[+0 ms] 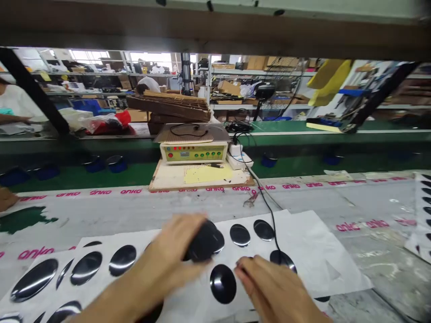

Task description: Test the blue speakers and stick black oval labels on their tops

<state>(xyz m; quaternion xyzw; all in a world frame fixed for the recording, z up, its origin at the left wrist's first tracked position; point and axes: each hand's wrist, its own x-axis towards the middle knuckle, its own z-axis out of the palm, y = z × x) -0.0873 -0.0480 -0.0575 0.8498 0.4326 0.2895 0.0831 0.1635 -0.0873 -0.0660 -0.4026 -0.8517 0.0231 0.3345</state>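
My left hand (170,258) is closed around a dark rounded object (204,242), blurred by motion, just above a white backing sheet (313,251). The sheet lies on the bench and carries several glossy black oval stickers; one oval sticker (222,282) sits between my hands. My right hand (269,287) rests low on the sheet with its fingertips drawn together at the edge of that oval. A black cable (266,202) runs from the back down toward the dark object.
A beige tester box (193,151) with red and green lamps stands on a wooden board (168,181) behind the sheet. More oval-sticker sheets lie at the far right (426,202). A green conveyor belt (77,177) runs behind. Another person (13,107) works at the far left.
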